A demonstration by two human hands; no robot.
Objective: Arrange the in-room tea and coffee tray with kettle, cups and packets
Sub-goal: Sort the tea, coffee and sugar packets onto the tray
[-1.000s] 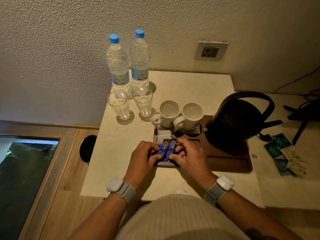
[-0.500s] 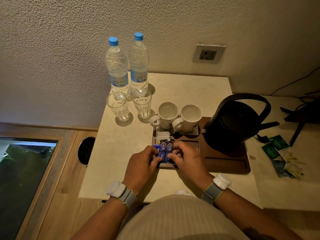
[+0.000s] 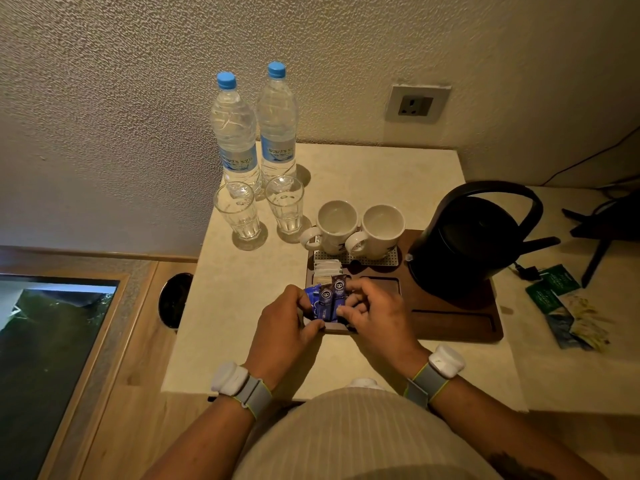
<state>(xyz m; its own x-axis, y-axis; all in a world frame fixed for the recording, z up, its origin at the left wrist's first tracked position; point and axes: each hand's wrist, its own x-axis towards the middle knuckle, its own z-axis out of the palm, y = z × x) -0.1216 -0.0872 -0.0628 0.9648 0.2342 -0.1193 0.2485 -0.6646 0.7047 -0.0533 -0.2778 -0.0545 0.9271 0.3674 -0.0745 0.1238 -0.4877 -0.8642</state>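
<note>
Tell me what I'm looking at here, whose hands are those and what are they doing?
There is no machine here. A person wears a camera on their head, so you look down on their own hands, with a band on each wrist. The left hand and the right hand together hold some blue packets over the front left corner of a wooden tray. White packets sit just behind. On the tray stand two white cups and a black kettle. Beside it, on the pale table, are two empty glasses and two water bottles.
</note>
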